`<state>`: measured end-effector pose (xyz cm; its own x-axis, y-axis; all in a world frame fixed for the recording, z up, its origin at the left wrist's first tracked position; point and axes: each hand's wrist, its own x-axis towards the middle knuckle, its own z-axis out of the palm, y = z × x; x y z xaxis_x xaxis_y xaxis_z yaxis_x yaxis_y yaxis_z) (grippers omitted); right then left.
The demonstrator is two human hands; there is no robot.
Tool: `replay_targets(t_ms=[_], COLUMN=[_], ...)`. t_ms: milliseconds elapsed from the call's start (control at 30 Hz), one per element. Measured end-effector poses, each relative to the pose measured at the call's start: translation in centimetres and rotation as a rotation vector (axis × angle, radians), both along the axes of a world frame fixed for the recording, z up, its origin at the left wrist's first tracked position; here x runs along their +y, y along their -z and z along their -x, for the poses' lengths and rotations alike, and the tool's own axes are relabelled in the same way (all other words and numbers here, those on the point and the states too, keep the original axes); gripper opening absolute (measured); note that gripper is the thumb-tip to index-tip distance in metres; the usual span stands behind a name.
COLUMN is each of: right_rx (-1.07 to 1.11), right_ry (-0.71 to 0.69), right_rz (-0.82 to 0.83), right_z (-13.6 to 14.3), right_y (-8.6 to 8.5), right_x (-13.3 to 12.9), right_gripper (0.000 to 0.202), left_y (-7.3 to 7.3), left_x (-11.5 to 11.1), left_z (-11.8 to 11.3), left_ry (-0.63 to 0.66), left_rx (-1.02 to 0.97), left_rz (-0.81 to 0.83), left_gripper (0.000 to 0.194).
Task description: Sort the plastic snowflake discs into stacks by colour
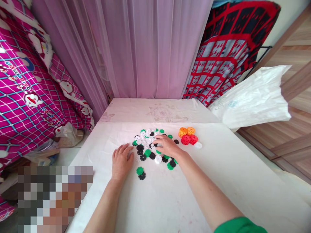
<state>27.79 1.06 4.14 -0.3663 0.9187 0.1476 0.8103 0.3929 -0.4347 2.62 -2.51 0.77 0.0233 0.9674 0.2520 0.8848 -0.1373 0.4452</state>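
Note:
A loose pile of notched plastic discs lies mid-table, mixing white discs [145, 141], black discs [140, 147] and green discs [147, 153]. My left hand [122, 161] rests on the table at the pile's left edge, fingers apart and holding nothing. Over the pile's right side reaches my right hand [167, 145], its fingers stretched toward the white and black discs, with no disc visibly gripped. Nearer to me, a green disc [140, 170] overlaps a black disc [142, 176], apart from the pile.
Right of the pile stand orange disc stacks [183, 131] and red disc stacks [186, 139], with white discs [198, 145] beside them. A white bag [255, 97] is at the table's right edge. The pale tablecloth [155, 200] covers the table; a purple curtain [150, 48] hangs behind.

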Motion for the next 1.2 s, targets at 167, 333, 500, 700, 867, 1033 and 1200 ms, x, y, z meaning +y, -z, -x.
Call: replay_targets(t_ms=[167, 333, 500, 700, 867, 1033, 1200], right_rx=[0.06, 0.104, 0.044, 0.087, 0.216, 0.27, 0.226], right_ry=[0.222, 0.409, 0.431, 0.464, 0.441, 0.292, 0.236], right_rz=[-0.058, -0.12, -0.13, -0.105, -0.171, -0.173, -0.22], right_z=[-3.1, -2.6, -0.8, -0.7, -0.9, 0.6, 1.5], right_y=[1.2, 1.8, 2.0, 2.8, 1.9, 0.6, 0.7], right_x=[-2.0, -3.5, -3.2, -2.6, -4.3, -7.0, -8.1], right_gripper=[0.035, 0.019, 0.021, 0.027, 0.018, 0.016, 0.018], left_y=[0.1, 0.0, 0.1, -0.2, -0.3, -0.3, -0.5], left_x=[0.0, 0.1, 0.1, 0.1, 0.1, 0.0, 0.0], left_z=[0.1, 0.2, 0.3, 0.2, 0.2, 0.1, 0.0], left_ry=[0.005, 0.016, 0.017, 0.016, 0.018, 0.016, 0.022], left_rx=[-0.001, 0.022, 0.037, 0.035, 0.023, 0.02, 0.028], left_rz=[-0.01, 0.0, -0.016, -0.004, -0.004, -0.009, 0.005], left_gripper=[0.033, 0.033, 0.032, 0.033, 0.032, 0.032, 0.032])
